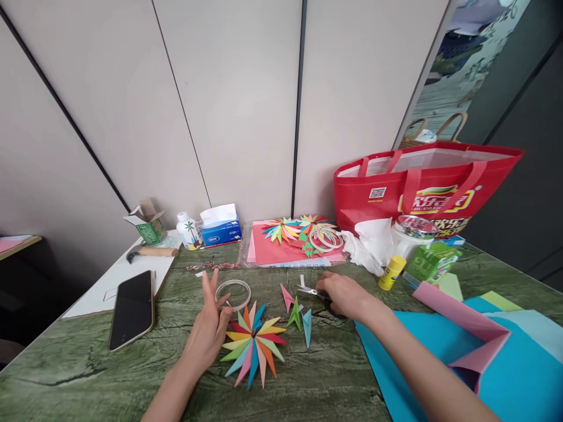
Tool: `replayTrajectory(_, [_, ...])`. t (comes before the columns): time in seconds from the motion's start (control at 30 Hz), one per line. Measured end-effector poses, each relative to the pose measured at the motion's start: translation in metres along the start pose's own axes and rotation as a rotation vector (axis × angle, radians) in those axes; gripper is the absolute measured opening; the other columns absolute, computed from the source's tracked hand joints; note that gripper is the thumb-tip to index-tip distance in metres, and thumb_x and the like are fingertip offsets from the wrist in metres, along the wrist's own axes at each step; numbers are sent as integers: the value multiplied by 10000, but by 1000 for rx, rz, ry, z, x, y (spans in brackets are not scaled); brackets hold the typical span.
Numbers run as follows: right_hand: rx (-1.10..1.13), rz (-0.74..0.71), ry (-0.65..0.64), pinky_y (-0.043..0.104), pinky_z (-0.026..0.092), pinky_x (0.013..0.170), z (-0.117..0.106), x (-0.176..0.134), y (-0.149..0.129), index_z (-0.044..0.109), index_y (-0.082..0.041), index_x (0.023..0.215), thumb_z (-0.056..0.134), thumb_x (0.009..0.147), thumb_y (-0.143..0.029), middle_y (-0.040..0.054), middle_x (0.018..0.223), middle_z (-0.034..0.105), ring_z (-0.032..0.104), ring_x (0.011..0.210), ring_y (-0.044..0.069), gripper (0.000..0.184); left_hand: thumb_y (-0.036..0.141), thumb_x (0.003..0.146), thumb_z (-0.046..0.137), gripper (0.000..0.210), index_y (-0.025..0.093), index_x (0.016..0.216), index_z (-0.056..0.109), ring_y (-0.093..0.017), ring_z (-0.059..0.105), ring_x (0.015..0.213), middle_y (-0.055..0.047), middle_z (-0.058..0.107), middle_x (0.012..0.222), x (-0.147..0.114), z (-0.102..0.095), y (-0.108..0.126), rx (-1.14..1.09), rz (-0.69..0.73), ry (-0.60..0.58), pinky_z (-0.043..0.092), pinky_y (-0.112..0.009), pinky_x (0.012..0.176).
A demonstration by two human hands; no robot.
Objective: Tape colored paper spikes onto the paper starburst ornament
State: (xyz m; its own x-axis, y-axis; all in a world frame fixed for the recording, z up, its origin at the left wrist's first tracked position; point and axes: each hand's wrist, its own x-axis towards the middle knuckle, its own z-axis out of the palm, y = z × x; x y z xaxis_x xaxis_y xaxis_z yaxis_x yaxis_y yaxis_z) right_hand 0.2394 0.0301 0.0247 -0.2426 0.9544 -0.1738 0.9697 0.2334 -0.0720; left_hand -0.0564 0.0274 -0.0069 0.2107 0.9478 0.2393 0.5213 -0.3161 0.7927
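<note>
My left hand [207, 328] has its fingers apart beside a roll of clear tape [233, 295], some fingertips close to or touching its rim. Just right of that hand lies a multicoloured folded-paper star [254, 346] with many points. My right hand [343, 294] is closed around the dark handles of a pair of scissors [309, 290], whose blades point left. A small white strip [302, 280] lies by the blades. Between the star and the scissors are folded paper pieces: pink [287, 298], green [294, 316] and blue [307, 328].
At the back stand a tissue pack [222, 231], a white bottle [189, 231] and a red bag [431, 187]. Finished stars [281, 230] lie on red paper [268, 252]. A phone [132, 310] and hammer [153, 252] are left; a glue stick [392, 273] and blue sheets [409, 351] are right.
</note>
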Motion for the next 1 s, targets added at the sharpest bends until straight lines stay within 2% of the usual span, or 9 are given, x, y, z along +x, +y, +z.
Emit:
replayTrajectory(0.1, [-14,3,-6,274,425,672,3,1,-3,667,-129,850,500,628,44,136,959,626,634,827,221,327,411,892,270,694,333,1339,-255,-260,460,1188,-117,0,1508,0,3,-4,-140,14,10,312,-424,974])
replayTrajectory(0.2, [-12,-1,-5,279,430,687,3,0,-6,669,-118,851,479,626,71,142,947,636,633,827,215,351,419,896,235,651,336,1351,-223,-244,397,1242,-105,2,1510,0,5,-6,-243,81,-55,238,-417,1024])
replayTrajectory(0.33, [9,1,32,338,417,743,1,-2,-7,680,-113,773,477,620,80,147,849,664,593,904,268,320,407,875,334,700,341,1376,-150,-280,334,1277,-95,59,1509,0,0,-3,-66,117,-118,401,-384,895])
replayTrajectory(0.4, [41,7,68,357,401,772,2,-1,-5,681,-123,744,497,629,61,141,803,669,567,940,283,285,418,857,376,724,335,1388,-109,-289,300,1293,-89,93,1505,0,-2,2,-10,126,-101,405,-398,889])
replayTrajectory(0.47, [105,4,116,331,391,794,8,3,-4,678,-140,803,517,671,12,124,837,667,563,945,254,257,457,845,379,730,327,1395,-83,-278,302,1293,-87,127,1501,-1,-1,7,-117,149,-67,297,-432,991])
replayTrajectory(0.53, [191,8,179,291,391,791,17,11,-4,653,-143,921,511,746,-74,115,918,650,570,933,216,235,514,830,357,709,324,1404,-14,-274,335,1276,-90,194,1486,-2,3,11,-347,130,-16,220,-441,1036])
replayTrajectory(0.63, [324,37,271,263,403,759,34,25,-5,604,-125,1016,438,833,-157,110,961,628,584,888,182,250,633,774,299,703,271,1375,265,-327,455,1177,-136,399,1385,-4,15,14,-722,8,-92,345,-472,960])
replayTrajectory(0.73, [443,29,320,248,413,721,47,33,-5,604,-124,983,440,842,-201,85,902,643,594,815,165,230,646,745,357,675,238,1273,454,-349,501,1122,-146,505,1298,-5,23,13,-854,-51,-160,379,-484,932])
replayTrajectory(1.0, [643,13,393,243,384,592,59,36,-4,592,-160,764,463,806,-264,31,715,637,566,638,157,171,661,708,408,685,216,1217,517,-349,557,1047,-161,600,1182,-7,27,13,-860,-115,-206,417,-468,887])
